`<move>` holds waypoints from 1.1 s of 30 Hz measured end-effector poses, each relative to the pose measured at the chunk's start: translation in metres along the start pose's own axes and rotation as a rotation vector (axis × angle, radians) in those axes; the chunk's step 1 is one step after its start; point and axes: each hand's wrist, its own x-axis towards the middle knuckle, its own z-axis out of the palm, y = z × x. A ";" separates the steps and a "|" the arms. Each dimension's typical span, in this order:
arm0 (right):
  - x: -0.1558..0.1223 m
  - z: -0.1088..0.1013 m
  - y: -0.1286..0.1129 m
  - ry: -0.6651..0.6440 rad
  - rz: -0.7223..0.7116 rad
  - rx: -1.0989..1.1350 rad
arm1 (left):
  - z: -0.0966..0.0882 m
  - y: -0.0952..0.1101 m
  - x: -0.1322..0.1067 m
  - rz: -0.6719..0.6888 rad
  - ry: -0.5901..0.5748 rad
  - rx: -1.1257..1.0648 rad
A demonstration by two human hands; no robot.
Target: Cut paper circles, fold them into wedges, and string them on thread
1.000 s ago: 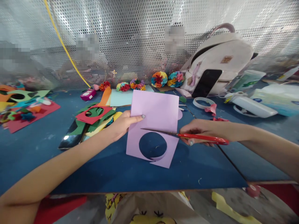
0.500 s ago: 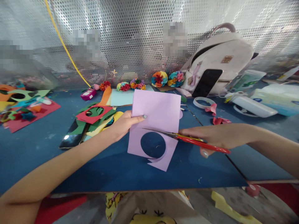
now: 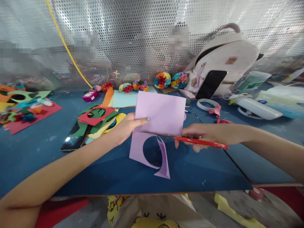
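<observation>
The fingers (image 3: 142,121) of the left hand (image 3: 127,126) are pinched on the left edge of a lilac sheet (image 3: 161,110), thumb flat across its face (the nail has a dark, glittery polish) and the others out of sight behind it. The right hand (image 3: 206,133) has its fingers curled around the red handles of a pair of scissors (image 3: 201,142); how far apart the handle loops stand is hard to see. The blades point left and lie across the sheet, below the left thumb. The sheet is held up over the blue tabletop (image 3: 106,177), and its lower part, with a large round hole, hangs beneath the blades, the right side twisted inward and the rim cut through at the bottom.

A lilac disc (image 3: 184,116) peeks out behind the sheet's right edge. Just left of the left hand, a red paper with a hole (image 3: 83,118) lies on green scraps (image 3: 95,128), over a dark, shiny object (image 3: 72,143). Behind them are a pale blue sheet (image 3: 123,99), a magenta box (image 3: 90,95) and a row of paper pompoms (image 3: 162,80).

Beyond the right hand are a white ring (image 3: 198,104) beside a pink scrap (image 3: 215,111), and a black phone (image 3: 211,85) leaning against a pale backpack (image 3: 228,57). Perforated metal (image 3: 137,38) rises along the back.
</observation>
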 end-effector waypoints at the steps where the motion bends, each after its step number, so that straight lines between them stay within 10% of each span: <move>1: 0.001 0.001 0.001 0.009 0.024 0.040 | 0.000 0.000 0.000 -0.001 0.002 -0.004; 33: 0.002 0.002 0.016 0.046 0.147 0.095 | -0.001 -0.002 0.002 -0.022 0.004 -0.011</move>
